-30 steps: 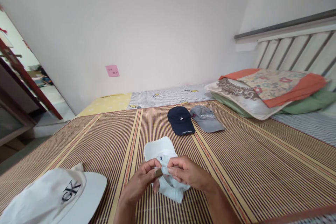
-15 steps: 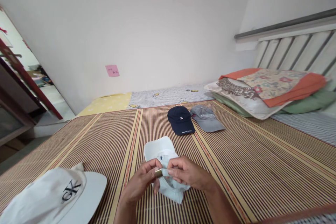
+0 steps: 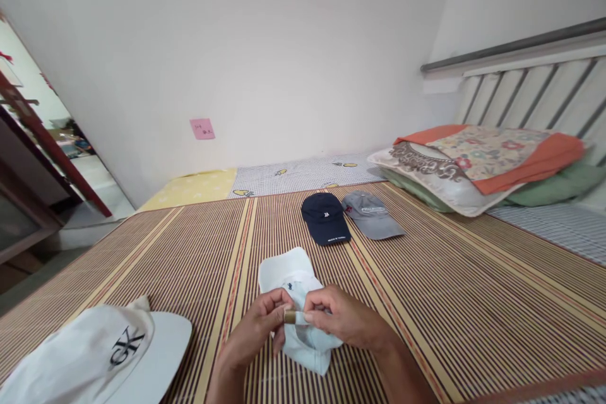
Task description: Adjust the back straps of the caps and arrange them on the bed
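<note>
A pale blue-white baseball cap (image 3: 288, 266) lies in front of me, its brim pointing away and its back strap towards me. My left hand (image 3: 260, 322) pinches the strap at its brass-coloured buckle (image 3: 290, 317). Just to the right, my right hand (image 3: 341, 315) grips the strap between thumb and fingers. Only a short piece of strap shows between the two hands. Fingers hide part of the cap's crown.
A white cap with black letters (image 3: 95, 344) lies at the near left. Beyond my hands sit a navy cap (image 3: 324, 219) and a grey cap (image 3: 374, 216) on the striped mat (image 3: 203, 252). Pillows (image 3: 473, 183) are stacked at the far right by a radiator (image 3: 534, 98).
The buckle has turned a little in my fingers and now lies more level. My hands have shifted slightly downward in the view; both still hold the strap.
</note>
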Demonstrator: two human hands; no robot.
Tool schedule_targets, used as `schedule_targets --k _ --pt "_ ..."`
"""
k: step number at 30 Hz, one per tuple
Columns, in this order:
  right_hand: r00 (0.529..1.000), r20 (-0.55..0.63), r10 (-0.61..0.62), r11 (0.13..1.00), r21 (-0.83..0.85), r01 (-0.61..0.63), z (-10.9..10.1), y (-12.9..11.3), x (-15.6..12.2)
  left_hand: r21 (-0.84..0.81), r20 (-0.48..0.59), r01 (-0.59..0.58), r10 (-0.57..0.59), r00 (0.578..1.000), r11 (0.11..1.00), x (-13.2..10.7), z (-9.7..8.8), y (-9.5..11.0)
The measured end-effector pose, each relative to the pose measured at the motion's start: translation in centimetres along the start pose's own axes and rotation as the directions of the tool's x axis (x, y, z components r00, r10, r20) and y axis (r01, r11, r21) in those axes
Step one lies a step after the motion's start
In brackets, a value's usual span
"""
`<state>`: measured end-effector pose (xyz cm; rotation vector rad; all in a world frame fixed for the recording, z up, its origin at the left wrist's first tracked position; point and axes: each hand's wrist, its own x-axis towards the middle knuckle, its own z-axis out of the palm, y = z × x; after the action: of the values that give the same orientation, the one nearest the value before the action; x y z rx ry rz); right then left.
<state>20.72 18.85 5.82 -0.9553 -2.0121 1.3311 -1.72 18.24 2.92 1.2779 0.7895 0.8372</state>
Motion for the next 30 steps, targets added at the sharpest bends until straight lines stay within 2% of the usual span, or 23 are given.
schedule_targets --k 4,12,19,23,30 --pt "0.999 -0.048 -0.003 0.999 -0.040 0.001 -0.08 -0.07 0.05 0.089 -0.053 0.010 -0.006 0.999 0.996 0.24 0.19 0.04" --pt "0.992 0.002 0.124 0.991 0.059 -0.124 0.31 0.15 0.04 0.012 0.069 0.045 -0.045 0.997 0.999 -0.26 0.17 0.56" --pt "0.990 0.040 0.134 0.983 0.121 -0.138 0.05 0.12 0.07 0.027 -0.011 0.022 -0.021 1.000 0.999 -0.09 -0.31 0.16" --pt "0.988 -0.011 0.155 0.981 0.124 -0.152 0.29 0.38 0.31 0.021 -0.049 -0.035 0.036 0.998 0.999 0.01 -0.03 0.55" --pt "0.986 -0.026 0.162 0.976 0.150 -0.156 0.50 0.87 0.49 0.059 -0.021 -0.021 0.022 1.000 0.998 -0.23 0.12 0.87"
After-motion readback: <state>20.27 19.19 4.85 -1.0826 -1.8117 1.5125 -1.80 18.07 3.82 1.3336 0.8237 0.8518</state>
